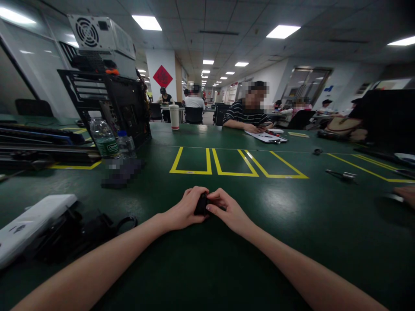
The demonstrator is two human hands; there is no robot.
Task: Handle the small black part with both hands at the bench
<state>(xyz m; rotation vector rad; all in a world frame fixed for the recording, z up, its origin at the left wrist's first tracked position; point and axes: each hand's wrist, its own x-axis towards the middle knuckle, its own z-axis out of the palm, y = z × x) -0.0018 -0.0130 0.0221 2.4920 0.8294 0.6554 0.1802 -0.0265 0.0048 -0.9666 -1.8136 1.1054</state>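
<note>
Black object point(200, 206), small and compact, between the fingers point(218, 211).

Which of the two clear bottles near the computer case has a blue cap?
The smaller bottle, on the right; the larger bottle to its left has a pale cap and a green label.

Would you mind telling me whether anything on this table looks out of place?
I see no spill. A water bottle close beside the exposed computer case looks slightly out of place, since drinks and electronics mix badly. The small black object between the left hand and right hand is mostly covered.
</note>
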